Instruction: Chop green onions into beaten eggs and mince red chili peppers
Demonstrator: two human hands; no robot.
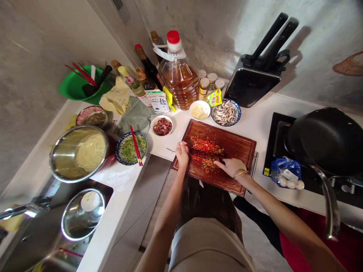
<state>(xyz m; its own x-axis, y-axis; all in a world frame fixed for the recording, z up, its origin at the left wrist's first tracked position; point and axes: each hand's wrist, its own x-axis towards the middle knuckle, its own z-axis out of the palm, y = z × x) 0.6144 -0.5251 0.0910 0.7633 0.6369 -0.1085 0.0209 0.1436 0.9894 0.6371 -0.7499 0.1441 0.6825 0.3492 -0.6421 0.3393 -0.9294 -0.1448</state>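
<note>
A dark red-brown cutting board (238, 145) lies at the counter's front edge, with chopped red and orange peppers (207, 145) in its middle. A thin dark knife blade (202, 155) crosses the peppers between both hands. My left hand (182, 153) is closed at the blade's left end, over the board's left side. At the other end, my right hand (232, 167) is closed round the knife, its handle mostly hidden, with a finger reaching along the blade.
Behind the board stand bowls of garlic (200, 110), mushrooms (226, 112) and meat (162, 126), an oil jug (180, 79) and a knife block (252, 85). Left are a green-filled bowl (127, 149), a noodle pot (79, 153) and the sink (45, 230). A pan (329, 139) sits right.
</note>
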